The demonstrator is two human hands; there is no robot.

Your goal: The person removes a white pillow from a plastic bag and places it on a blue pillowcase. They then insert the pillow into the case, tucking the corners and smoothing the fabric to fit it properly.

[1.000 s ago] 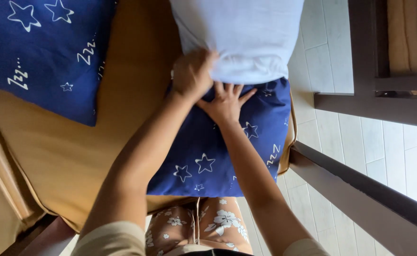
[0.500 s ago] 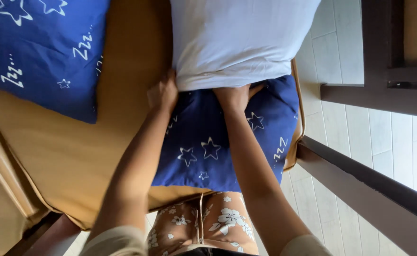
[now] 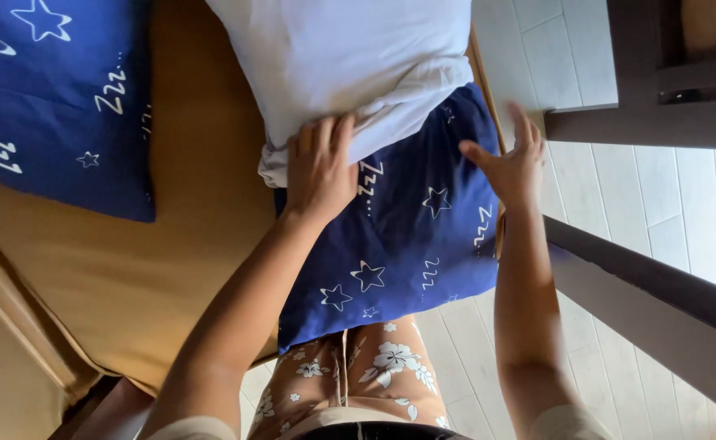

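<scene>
A white pillow [image 3: 350, 61] lies on a tan mattress, its near end pushed partway into a dark blue pillowcase [image 3: 411, 240] printed with white stars. My left hand [image 3: 319, 167] presses flat on the pillow's near edge where it meets the case opening. My right hand [image 3: 511, 161] is lifted off, fingers spread, at the right edge of the pillowcase and holding nothing.
A second blue star-print pillow [image 3: 44, 98] lies at the upper left on the tan sheet [image 3: 130, 285]. Dark wooden furniture rails [image 3: 651, 285] cross a pale plank floor on the right. My floral trousers [image 3: 358, 383] show below.
My right hand has come off the pillow's edge and swung out to the right side of the pillowcase. My left hand stayed pressed on the pillow's near end.
</scene>
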